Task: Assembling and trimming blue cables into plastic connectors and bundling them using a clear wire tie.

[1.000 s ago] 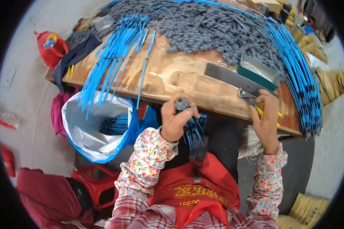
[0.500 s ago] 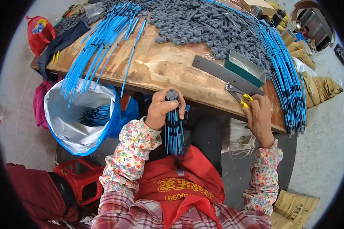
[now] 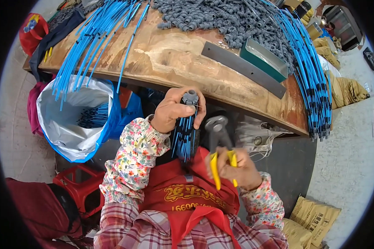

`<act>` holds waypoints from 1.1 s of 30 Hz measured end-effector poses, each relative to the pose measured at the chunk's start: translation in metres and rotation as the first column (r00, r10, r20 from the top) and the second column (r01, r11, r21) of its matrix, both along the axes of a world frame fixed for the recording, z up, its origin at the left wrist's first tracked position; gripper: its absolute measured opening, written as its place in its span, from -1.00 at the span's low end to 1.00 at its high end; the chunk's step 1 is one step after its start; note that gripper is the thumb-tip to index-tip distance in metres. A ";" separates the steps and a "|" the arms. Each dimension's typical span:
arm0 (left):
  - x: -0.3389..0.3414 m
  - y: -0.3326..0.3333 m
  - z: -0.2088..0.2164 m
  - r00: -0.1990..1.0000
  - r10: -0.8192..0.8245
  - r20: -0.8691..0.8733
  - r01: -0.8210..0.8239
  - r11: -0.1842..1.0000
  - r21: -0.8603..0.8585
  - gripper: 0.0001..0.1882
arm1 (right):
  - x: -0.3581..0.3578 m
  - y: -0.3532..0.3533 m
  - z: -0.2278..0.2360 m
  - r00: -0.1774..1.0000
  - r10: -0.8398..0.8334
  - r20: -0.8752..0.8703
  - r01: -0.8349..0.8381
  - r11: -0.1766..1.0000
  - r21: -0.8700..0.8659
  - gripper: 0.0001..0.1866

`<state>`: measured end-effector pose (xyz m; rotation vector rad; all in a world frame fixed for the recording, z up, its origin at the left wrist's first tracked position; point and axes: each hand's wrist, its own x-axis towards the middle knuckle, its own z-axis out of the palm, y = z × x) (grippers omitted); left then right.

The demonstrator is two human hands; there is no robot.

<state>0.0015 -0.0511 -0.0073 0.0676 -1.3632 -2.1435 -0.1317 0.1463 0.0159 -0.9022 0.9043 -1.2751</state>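
Note:
My left hand point(image 3: 172, 108) is closed around the top of a bundle of thin blue rods point(image 3: 184, 139) with black bands, a grey ribbed plastic fitting point(image 3: 190, 97) showing above the thumb. A fine wire-like strand stands out near the fitting. The rods hang down over my red apron point(image 3: 199, 186). Just right of the bundle, my right hand point(image 3: 242, 169) grips end-cutting pincers point(image 3: 216, 130) by their yellow handles. Their metal head points up, apart from the bundle and somewhat blurred.
The wooden table point(image 3: 166, 58) bears a heap of grey plastic fittings point(image 3: 212, 18), loose blue rods point(image 3: 89, 39), a grey metal bar point(image 3: 241, 68) and a green tray point(image 3: 264, 62). Bundled rods point(image 3: 316, 91) overhang its right edge. A blue-and-white sack point(image 3: 66, 137) stands left, near a red stool point(image 3: 77, 191).
My right hand has picked up the pincers from the table edge and brought them left and down, beside the bundle. My left hand still holds the rods. The whole view has shifted slightly.

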 end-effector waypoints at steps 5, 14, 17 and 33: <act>-0.002 0.004 0.008 0.998 -0.055 0.043 0.059 0.994 -0.092 -0.54 | 0.018 -0.005 0.007 0.897 0.122 0.425 -0.182 0.978 0.104 -0.60; -0.002 0.008 0.009 0.994 -0.025 0.105 0.042 0.985 -0.166 -0.52 | 0.015 0.004 0.000 0.786 0.137 0.604 -0.298 0.939 0.175 -0.55; 0.001 0.008 0.008 0.995 -0.029 0.096 0.045 0.984 -0.172 -0.55 | 0.013 0.010 -0.001 0.780 0.112 0.615 -0.308 0.925 0.222 -0.58; -0.018 0.023 0.007 0.986 0.009 0.169 0.020 0.985 -0.170 -0.65 | -0.025 0.015 0.035 0.186 -0.146 -0.972 0.147 0.982 -0.119 -0.42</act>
